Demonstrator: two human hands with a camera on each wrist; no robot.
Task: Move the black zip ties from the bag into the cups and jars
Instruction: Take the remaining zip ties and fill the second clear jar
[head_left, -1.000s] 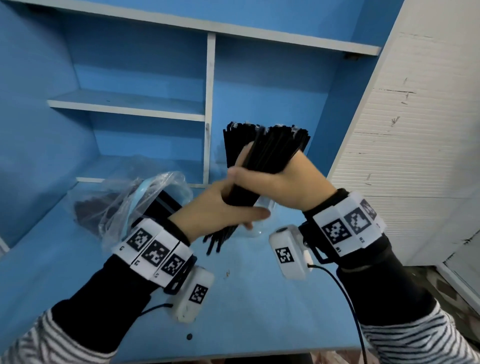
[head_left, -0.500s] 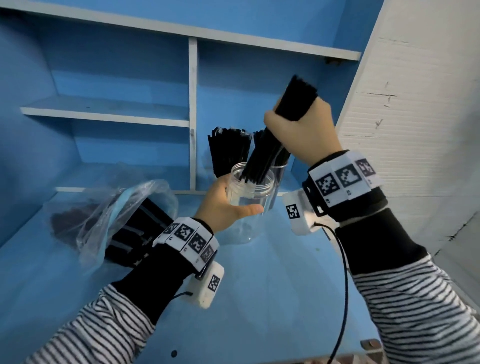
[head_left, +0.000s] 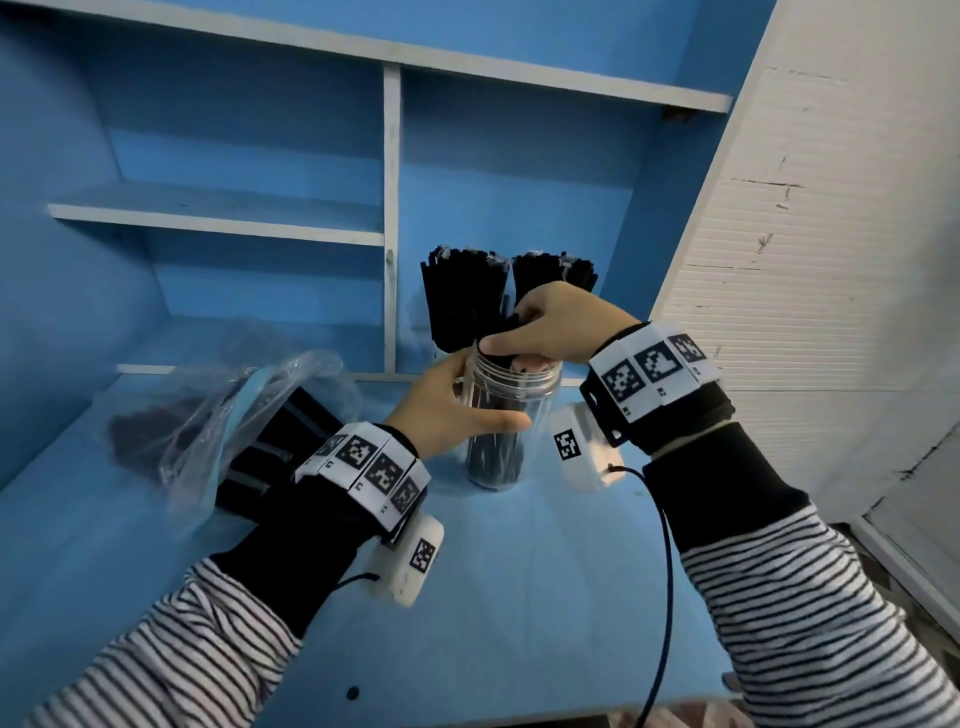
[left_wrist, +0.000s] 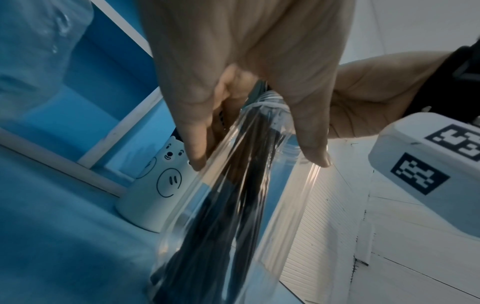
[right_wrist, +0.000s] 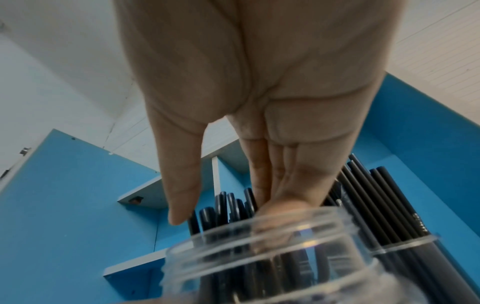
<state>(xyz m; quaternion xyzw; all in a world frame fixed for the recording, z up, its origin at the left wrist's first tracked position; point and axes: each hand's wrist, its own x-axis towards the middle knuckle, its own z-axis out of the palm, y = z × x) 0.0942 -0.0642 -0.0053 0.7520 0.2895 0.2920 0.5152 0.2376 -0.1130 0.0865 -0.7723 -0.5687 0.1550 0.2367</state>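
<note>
A clear plastic jar (head_left: 540, 395) stands on the blue desk (head_left: 519, 597), and my left hand (head_left: 457, 410) grips its side, thumb in front. A bundle of black zip ties (head_left: 493, 457) stands inside it, the tops near the rim. My right hand (head_left: 561, 327) hovers over the jar mouth. In the right wrist view its thumb and straight fingers (right_wrist: 262, 185) lie on either side of the tie tops (right_wrist: 221, 205), one fingertip inside the jar (right_wrist: 259, 246). The left wrist view shows the ties (left_wrist: 221, 236) through the jar wall (left_wrist: 285, 205).
A crumpled clear bag (head_left: 208, 431) with more black ties (head_left: 291, 431) lies to the left. Behind the jar stand a white cartoon cup (left_wrist: 155, 195) and a second container, both full of ties (head_left: 462, 296) (head_left: 556, 270). Blue shelves rise behind; a white wall (head_left: 831, 260) is on the right.
My right hand has come down from high above the jar, and the bundle has slid fully into it. Its grip on the bundle has loosened. My left hand still holds the jar.
</note>
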